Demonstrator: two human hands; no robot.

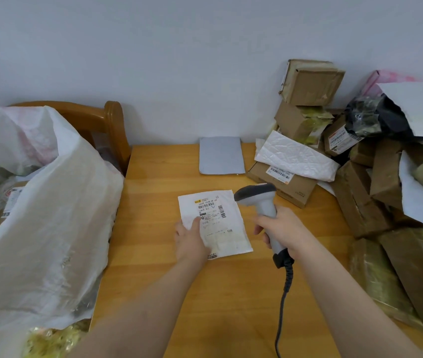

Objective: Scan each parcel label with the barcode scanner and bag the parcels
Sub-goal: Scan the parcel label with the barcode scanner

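Your left grip: flat, pressing one white parcel, worktop centre.
Your right grip: clenched round one scanner.

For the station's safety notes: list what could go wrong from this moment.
1. The left hand presses on the white parcel with its fingers at the edge of the label; they might block part of the scan.
2. The barcode scanner in the right hand trails a cable over the table; it could snag.
3. The stacked boxes sit loosely piled and may slide onto the work area.
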